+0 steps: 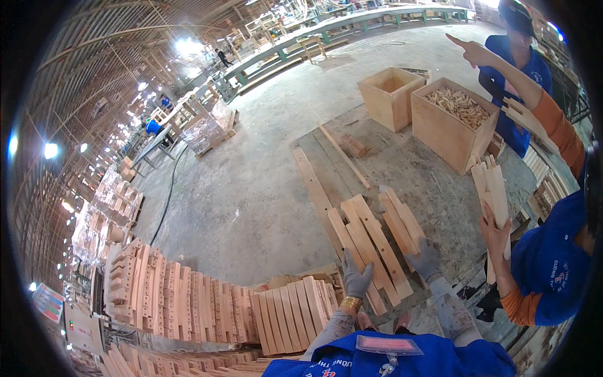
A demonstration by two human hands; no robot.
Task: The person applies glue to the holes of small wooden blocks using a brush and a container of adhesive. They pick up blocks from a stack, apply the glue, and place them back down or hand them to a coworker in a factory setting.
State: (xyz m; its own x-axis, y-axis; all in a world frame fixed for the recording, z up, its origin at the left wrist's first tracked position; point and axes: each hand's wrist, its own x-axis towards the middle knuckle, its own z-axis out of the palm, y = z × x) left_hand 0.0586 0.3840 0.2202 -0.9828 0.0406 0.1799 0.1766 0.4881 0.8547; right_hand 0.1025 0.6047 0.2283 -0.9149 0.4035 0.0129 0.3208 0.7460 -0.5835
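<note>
My left hand (357,276), in a grey glove, grips the near part of several pale wooden slats (363,235). These slats lie side by side with their ends staggered, and one shows dark holes along its face. To the right, my right hand (426,259), also gloved, is closed on the near end of a smaller bundle of wooden boards (401,217). A gap separates the two bundles. The glove hides the fingertips of each hand.
A long stack of drilled wooden pieces (182,295) runs along the left, ending in upright boards (289,317). Ahead lie a long plank (312,179) and a thin strip (344,156). A plywood box (449,138) holds dowels. At right, a co-worker's hand (496,229) holds slats; another arm (521,75) points left.
</note>
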